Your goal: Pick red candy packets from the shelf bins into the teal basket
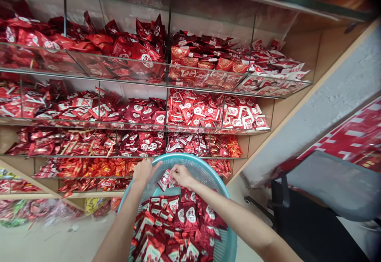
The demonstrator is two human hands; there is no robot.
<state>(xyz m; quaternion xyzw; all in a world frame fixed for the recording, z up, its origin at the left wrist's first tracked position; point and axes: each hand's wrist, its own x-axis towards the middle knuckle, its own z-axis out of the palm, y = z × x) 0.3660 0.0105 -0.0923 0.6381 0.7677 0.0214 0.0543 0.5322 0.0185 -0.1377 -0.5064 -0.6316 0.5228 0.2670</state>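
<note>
A turquoise plastic basket [225,190] stands in front of me, with red and dark-red snack packets [178,230] filling its near part. At the basket's far left rim is my left hand [145,171], its fingers bent over the edge and its thumb reaching along the inner side. Inside the far part of the basket, my right hand [182,176] pinches a small red-and-white packet [164,180] between thumb and fingers. Part of that packet is hidden by the fingertips.
Behind the basket rises a shelf rack [297,91] with glass-fronted compartments full of red packets [143,52]. A black and grey office chair [321,202] stands at the right. Plastic bags [44,212] lie on the floor under the rack at lower left.
</note>
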